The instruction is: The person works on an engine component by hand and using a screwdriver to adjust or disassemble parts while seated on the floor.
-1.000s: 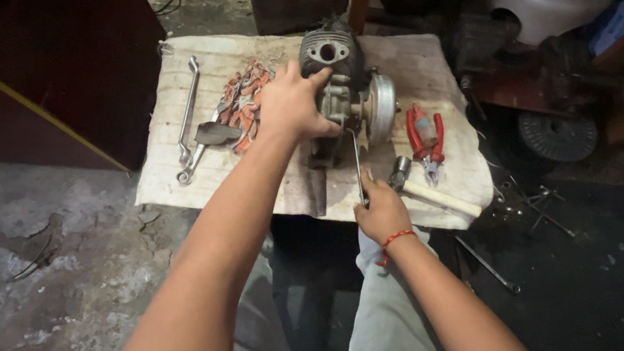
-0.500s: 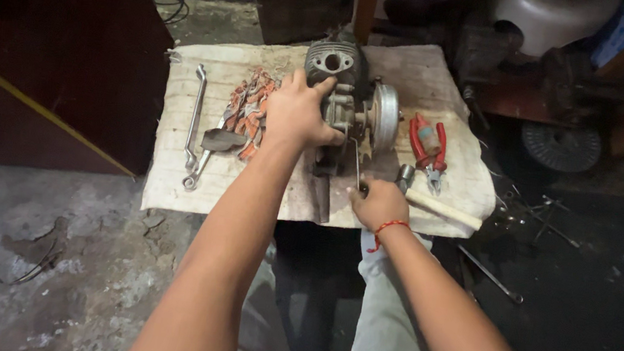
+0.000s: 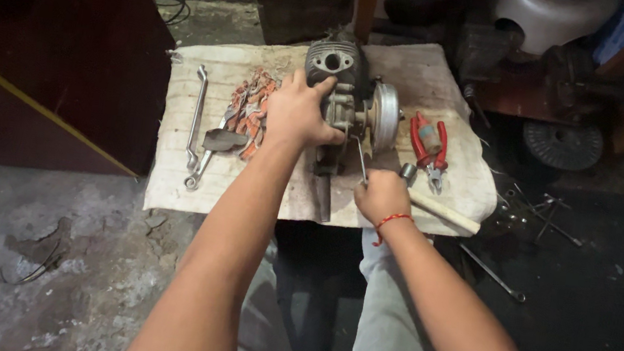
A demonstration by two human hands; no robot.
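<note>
A small grey engine (image 3: 347, 92) with a round silver flywheel on its right side stands on a dirty white cloth (image 3: 420, 74). My left hand (image 3: 298, 110) grips the engine's left side, fingers over the top. My right hand (image 3: 381, 194), with a red thread on the wrist, is closed around a thin metal tool (image 3: 362, 158) whose tip points up into the engine beside the flywheel.
On the cloth lie long wrenches (image 3: 195, 125) at left, orange-grey work gloves (image 3: 250, 108), red-handled pliers (image 3: 429, 142) and a wooden-handled hammer (image 3: 439, 207) at right. A dark red panel stands at left. Machine parts, a round disc (image 3: 566, 145) and loose tools lie on the dark floor at right.
The view has shifted slightly. My right hand has moved up toward the engine with the thin tool. My left hand stays on the engine.
</note>
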